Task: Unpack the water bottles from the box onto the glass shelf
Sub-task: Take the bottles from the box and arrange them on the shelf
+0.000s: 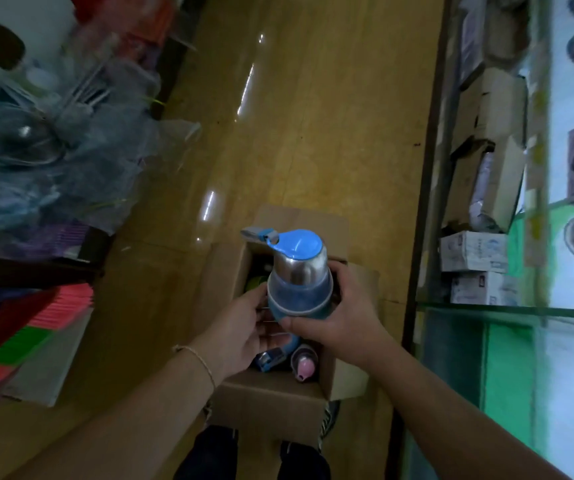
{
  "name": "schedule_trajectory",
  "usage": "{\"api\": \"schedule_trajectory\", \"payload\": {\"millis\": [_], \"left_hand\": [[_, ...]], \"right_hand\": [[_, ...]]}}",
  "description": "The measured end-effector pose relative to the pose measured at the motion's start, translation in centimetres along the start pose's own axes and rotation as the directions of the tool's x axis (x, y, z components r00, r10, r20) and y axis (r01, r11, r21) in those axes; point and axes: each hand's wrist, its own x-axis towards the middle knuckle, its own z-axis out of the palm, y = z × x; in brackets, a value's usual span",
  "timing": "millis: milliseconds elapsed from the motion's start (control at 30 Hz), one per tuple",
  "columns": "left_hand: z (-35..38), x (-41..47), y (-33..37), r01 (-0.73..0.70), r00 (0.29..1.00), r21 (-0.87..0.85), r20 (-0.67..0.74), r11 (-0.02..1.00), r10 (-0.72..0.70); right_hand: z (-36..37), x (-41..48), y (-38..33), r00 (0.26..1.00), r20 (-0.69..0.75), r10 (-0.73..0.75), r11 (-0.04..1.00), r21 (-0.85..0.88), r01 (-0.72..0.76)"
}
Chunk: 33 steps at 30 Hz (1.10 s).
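A blue-lidded water bottle [299, 275] with a steel neck and blue body is upright above the open cardboard box [271, 403]. My left hand [240, 330] cups its lower left side, and my right hand [334, 317] wraps its base from the right. Inside the box lie a pink-capped bottle [304, 363] and another blue bottle [273, 356], partly hidden by my hands. A green item [256, 282] shows at the box's far corner. The glass shelf [507, 311] runs along the right side.
Small white boxes [472, 256] and brown cartons [490, 147] stand on the lower shelves at right. Bagged goods [53, 150] pile up at the left, with pink and green stacks [36, 327] below them. The wooden floor [296, 116] stretches ahead. My feet show under the box.
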Motion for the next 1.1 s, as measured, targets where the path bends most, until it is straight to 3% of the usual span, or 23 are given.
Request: {"api": "schedule_trajectory", "payload": {"millis": [367,733,900,1100], "left_hand": [[4.1,-20.3,5.0,-0.17,0.978,-0.019,0.12,0.985,0.171],[2.4,-31.9,8.8,-0.386,0.89,0.096,0.301,0.917,0.343],[2.6,-35.6,11.2,-0.408,0.851,0.083,0.397,0.909,0.345],[5.1,-40.4,13.6,-0.435,0.75,0.153,0.607,0.888,0.263]], "right_hand": [[-5.9,-12.1,-17.7,0.974,-0.063,-0.219,0.974,-0.069,0.215],[-5.9,-21.5,-29.2,0.892,-0.177,-0.416,0.909,-0.12,0.4],[-5.3,-25.0,-33.2,0.811,-0.344,-0.473,0.881,-0.155,0.447],[-6.0,-30.4,-37.9,0.636,-0.551,-0.54,0.838,-0.283,0.466]]}}
